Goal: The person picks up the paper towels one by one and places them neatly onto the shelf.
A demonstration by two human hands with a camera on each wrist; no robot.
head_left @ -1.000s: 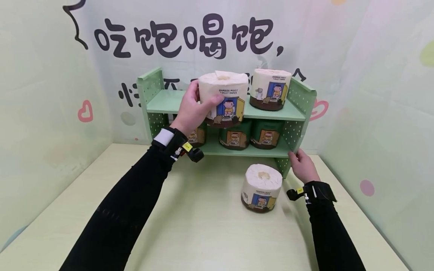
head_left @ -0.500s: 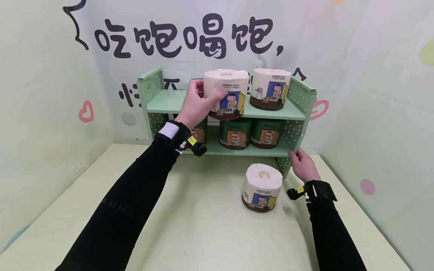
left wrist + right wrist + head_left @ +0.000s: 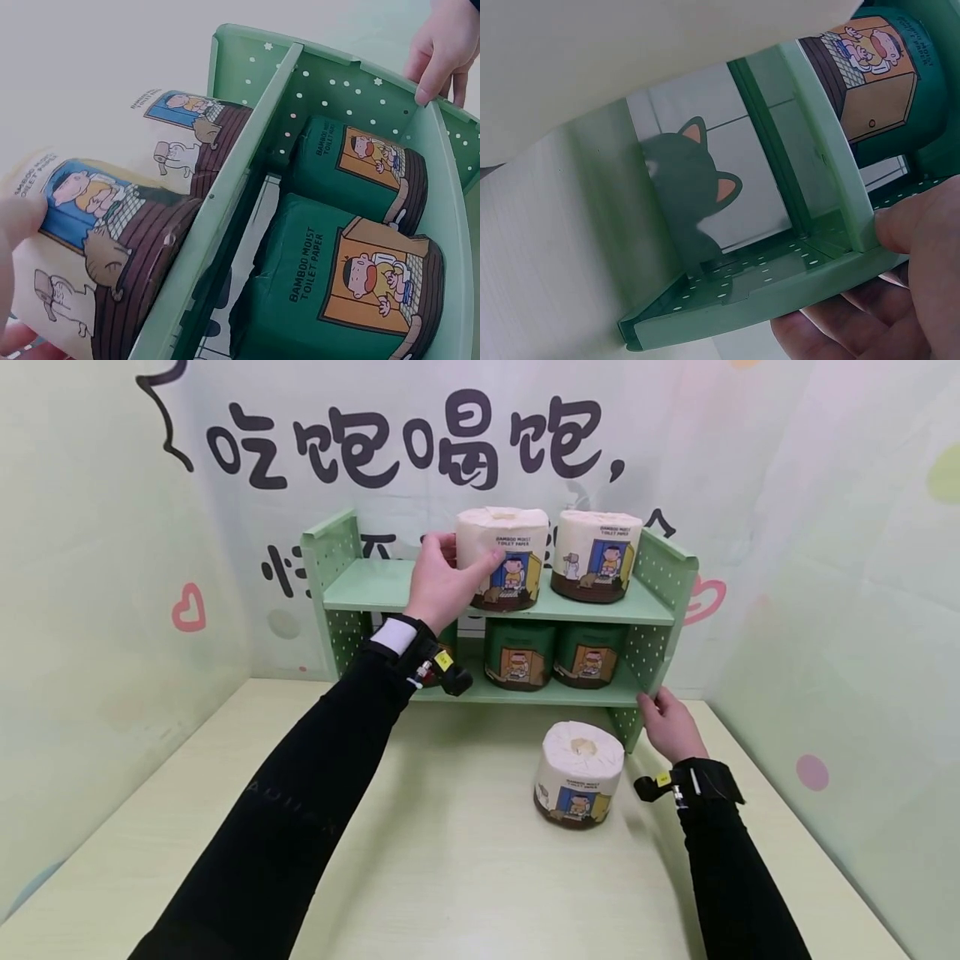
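Note:
My left hand grips a white wrapped toilet roll from its left side, thumb across the printed front. That roll is at the upper board of a green shelf rack, beside another white toilet roll on the right. In the left wrist view, the held roll's base is close to the board's front edge; whether it fully rests there I cannot tell. My right hand pinches the rack's right side panel low down, thumb in front and fingers behind.
Green toilet rolls stand on the lower board: two at the right, and one partly hidden by my left wrist. A white toilet roll stands on the table before the rack. A printed cloth wall rises behind.
My left hand has carried its toilet roll away from me and slightly to the right, closer to the upper board and the other white roll. My right hand has stayed on the panel.

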